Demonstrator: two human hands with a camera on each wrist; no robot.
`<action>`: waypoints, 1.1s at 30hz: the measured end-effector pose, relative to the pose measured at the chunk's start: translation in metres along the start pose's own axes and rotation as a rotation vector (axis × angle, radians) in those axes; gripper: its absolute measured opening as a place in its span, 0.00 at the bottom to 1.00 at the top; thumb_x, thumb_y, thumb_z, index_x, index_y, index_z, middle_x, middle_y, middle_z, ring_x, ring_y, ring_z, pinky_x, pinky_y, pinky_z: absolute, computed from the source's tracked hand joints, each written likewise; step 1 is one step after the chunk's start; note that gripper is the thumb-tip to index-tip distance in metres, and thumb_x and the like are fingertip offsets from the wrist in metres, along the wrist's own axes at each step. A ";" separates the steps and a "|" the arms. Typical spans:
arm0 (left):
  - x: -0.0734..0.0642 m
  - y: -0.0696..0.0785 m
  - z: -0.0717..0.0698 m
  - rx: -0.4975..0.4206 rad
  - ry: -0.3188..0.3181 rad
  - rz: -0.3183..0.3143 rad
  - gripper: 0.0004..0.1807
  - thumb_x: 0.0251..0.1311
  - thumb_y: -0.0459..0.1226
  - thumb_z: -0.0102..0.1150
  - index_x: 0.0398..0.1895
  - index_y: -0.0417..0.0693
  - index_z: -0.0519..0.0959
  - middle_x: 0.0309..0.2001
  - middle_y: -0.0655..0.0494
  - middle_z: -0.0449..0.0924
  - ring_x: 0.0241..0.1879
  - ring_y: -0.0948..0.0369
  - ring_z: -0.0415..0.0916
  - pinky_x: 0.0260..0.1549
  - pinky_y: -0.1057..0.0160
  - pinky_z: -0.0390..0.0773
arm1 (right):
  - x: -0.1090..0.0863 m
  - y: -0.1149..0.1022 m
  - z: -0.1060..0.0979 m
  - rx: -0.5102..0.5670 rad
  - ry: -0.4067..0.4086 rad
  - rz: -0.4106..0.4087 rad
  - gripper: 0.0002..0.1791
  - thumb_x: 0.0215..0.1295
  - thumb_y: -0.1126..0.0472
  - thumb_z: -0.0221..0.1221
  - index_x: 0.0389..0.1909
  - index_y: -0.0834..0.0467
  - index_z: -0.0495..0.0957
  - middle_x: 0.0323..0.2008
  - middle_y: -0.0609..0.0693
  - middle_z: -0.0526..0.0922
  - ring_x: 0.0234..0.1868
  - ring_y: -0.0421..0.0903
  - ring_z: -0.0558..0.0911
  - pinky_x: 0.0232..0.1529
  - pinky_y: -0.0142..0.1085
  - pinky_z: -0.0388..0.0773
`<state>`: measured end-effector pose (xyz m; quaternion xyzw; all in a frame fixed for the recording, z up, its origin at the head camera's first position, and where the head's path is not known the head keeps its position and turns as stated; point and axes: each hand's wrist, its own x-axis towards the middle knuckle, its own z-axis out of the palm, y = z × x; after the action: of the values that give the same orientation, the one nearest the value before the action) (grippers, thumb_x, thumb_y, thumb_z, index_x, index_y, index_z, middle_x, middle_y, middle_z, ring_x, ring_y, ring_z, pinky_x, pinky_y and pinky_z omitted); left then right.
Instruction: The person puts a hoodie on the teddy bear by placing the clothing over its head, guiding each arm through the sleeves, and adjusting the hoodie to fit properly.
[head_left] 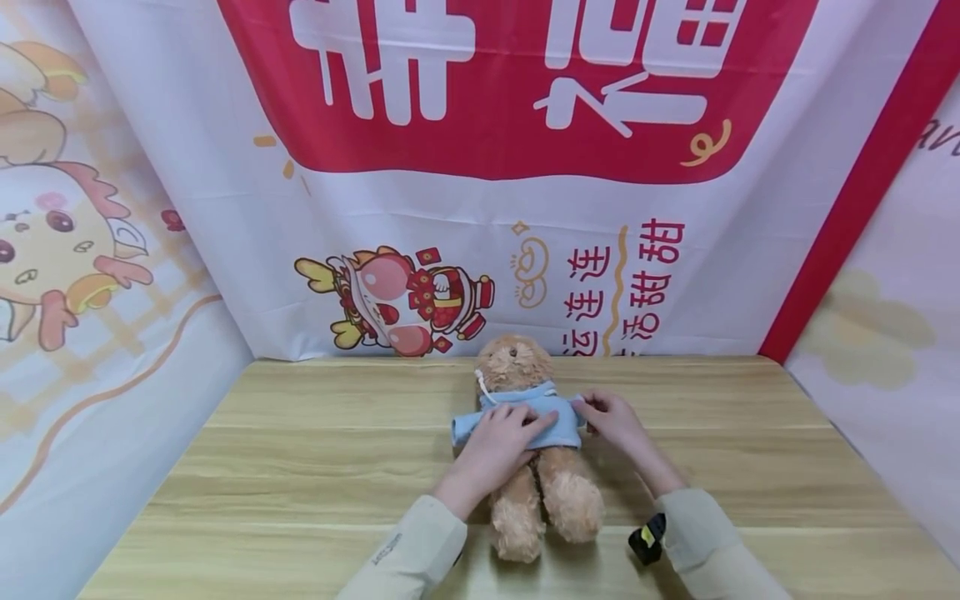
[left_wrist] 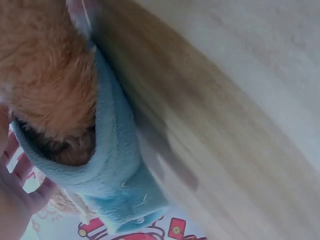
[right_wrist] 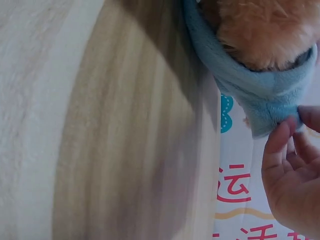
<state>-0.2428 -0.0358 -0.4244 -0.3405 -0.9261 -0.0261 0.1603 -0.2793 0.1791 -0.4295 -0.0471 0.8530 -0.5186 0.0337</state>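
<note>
A brown plush teddy bear (head_left: 512,364) lies on its back in the head view, its legs toward me. It wears a light-blue hooded sweater (head_left: 558,429) with a white cord near the neck. My left hand (head_left: 497,442) rests across the sweater's front with fingers extended; in the left wrist view, that hand (left_wrist: 17,192) is partly cut off by the frame. With thumb and fingers, my right hand (head_left: 617,421) pinches the end of the sleeve on the right. The right wrist view shows this sleeve (right_wrist: 272,117) between the fingertips of the hand (right_wrist: 295,175). The bear's paws are hidden inside the sleeves.
The bear lies on a wood-grain table (head_left: 315,467). A white and red printed cloth (head_left: 450,200) hangs at the table's back edge, and printed cloths (head_left: 112,250) stand along both sides. A black device (head_left: 647,540) sits by the right cuff.
</note>
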 end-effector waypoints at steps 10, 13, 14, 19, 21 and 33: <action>0.000 0.001 -0.003 0.035 0.010 0.007 0.29 0.62 0.48 0.58 0.67 0.66 0.67 0.51 0.57 0.73 0.51 0.56 0.73 0.46 0.56 0.76 | -0.006 -0.011 -0.014 0.053 -0.119 0.102 0.21 0.67 0.64 0.50 0.57 0.70 0.74 0.25 0.46 0.79 0.16 0.36 0.66 0.21 0.30 0.68; 0.001 0.002 -0.003 0.035 -0.007 0.007 0.29 0.62 0.49 0.58 0.68 0.67 0.67 0.51 0.57 0.73 0.52 0.56 0.72 0.47 0.55 0.76 | -0.005 -0.009 -0.016 0.022 -0.126 0.113 0.20 0.65 0.63 0.53 0.55 0.67 0.76 0.20 0.42 0.76 0.12 0.35 0.59 0.17 0.29 0.61; 0.001 0.002 -0.003 0.032 -0.016 0.007 0.29 0.62 0.49 0.58 0.68 0.67 0.66 0.52 0.57 0.73 0.52 0.56 0.71 0.47 0.55 0.76 | -0.004 -0.008 -0.016 0.009 -0.128 0.116 0.19 0.64 0.62 0.54 0.54 0.67 0.77 0.19 0.42 0.75 0.12 0.35 0.58 0.16 0.29 0.60; 0.002 0.004 -0.004 0.010 -0.045 0.001 0.29 0.62 0.49 0.58 0.67 0.68 0.66 0.53 0.56 0.73 0.54 0.56 0.71 0.48 0.54 0.77 | -0.004 -0.009 -0.015 -0.071 -0.145 0.094 0.17 0.60 0.63 0.56 0.48 0.68 0.78 0.19 0.43 0.73 0.13 0.36 0.59 0.17 0.29 0.60; 0.002 0.005 -0.004 0.003 -0.048 -0.002 0.29 0.62 0.49 0.58 0.67 0.68 0.67 0.53 0.56 0.73 0.55 0.56 0.70 0.48 0.54 0.76 | -0.005 -0.010 -0.015 -0.086 -0.162 0.101 0.14 0.60 0.63 0.56 0.43 0.67 0.79 0.16 0.42 0.68 0.13 0.36 0.58 0.17 0.29 0.60; 0.000 0.006 -0.003 -0.040 -0.022 0.003 0.28 0.59 0.46 0.60 0.64 0.68 0.70 0.52 0.58 0.73 0.55 0.58 0.69 0.47 0.57 0.76 | -0.014 -0.005 -0.013 -0.025 -0.314 0.080 0.11 0.56 0.71 0.51 0.36 0.74 0.75 0.09 0.39 0.62 0.10 0.33 0.59 0.16 0.25 0.56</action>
<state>-0.2380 -0.0317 -0.4219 -0.3451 -0.9266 -0.0406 0.1436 -0.2664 0.1901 -0.4189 -0.0941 0.8449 -0.4924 0.1866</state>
